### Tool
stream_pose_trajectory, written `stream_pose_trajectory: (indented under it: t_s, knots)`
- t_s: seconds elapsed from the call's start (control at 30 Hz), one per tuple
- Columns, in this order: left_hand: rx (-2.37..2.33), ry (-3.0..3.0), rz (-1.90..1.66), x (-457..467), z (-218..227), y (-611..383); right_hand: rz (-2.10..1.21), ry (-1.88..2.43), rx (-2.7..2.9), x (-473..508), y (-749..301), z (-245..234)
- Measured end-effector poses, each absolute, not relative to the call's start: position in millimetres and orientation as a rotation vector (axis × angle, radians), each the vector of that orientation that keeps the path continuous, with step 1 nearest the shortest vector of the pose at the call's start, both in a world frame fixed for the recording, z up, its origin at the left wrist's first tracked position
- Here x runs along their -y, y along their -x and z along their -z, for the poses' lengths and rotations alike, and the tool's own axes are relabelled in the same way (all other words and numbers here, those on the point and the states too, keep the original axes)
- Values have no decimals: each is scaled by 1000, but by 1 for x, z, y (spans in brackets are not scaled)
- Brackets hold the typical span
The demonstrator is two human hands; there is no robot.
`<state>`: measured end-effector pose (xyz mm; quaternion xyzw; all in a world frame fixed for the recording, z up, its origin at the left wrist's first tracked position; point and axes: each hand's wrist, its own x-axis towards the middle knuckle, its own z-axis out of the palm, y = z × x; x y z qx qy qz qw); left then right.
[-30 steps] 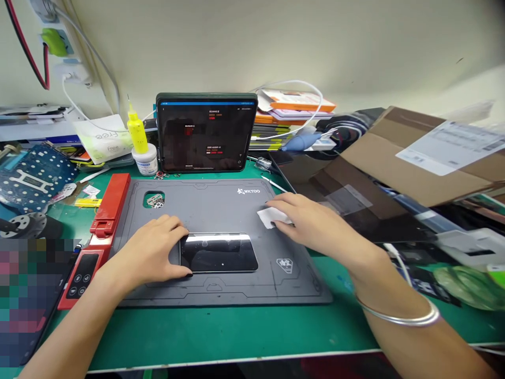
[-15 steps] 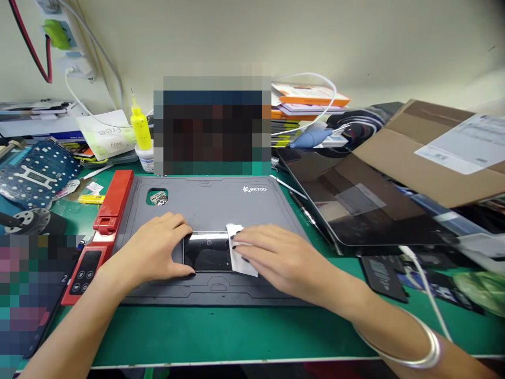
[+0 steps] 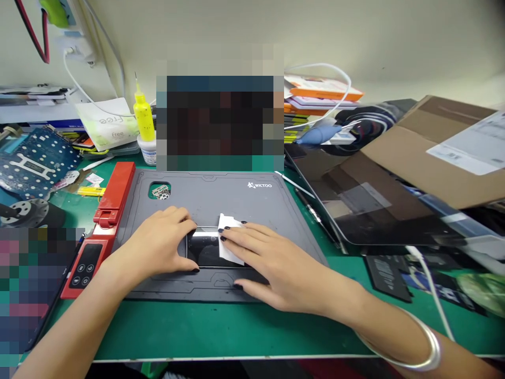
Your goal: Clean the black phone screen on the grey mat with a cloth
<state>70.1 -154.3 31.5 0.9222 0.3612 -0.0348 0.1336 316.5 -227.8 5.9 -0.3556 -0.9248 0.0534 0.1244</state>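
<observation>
A black glossy smartphone (image 3: pixel 203 250) lies flat on a grey WKTOO work mat (image 3: pixel 213 196), its screen facing up. My left hand (image 3: pixel 158 242) grips the phone's left end, with the fingers over its edge. My right hand (image 3: pixel 272 263) presses a folded white wipe (image 3: pixel 228 239) onto the screen with its fingertips. The hand and wipe hide the phone's right part.
A red magnetic holder (image 3: pixel 114 192) and a red-and-black control unit (image 3: pixel 87 266) flank the mat's left side. Behind it stand a yellow glue bottle (image 3: pixel 143 118) and a blurred patch. A dark glass panel (image 3: pixel 366 205) and cardboard box (image 3: pixel 434 152) lie to the right.
The wipe has gone from the mat beside the phone onto the screen, and my right hand has slid left with it. My left hand stays on the phone. The view has tilted slightly.
</observation>
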Motion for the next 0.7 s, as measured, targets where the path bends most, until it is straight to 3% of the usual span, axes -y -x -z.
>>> stream_pose_trajectory:
  t_s: [0.53, 0.7]
  knots:
    - [-1028, -2703, 63, 156, -25, -71, -351, 839, 2852, 235, -285, -9]
    - [-1053, -2690, 111, 156, -31, -71, -280, 991, 2718, 239, -299, -7]
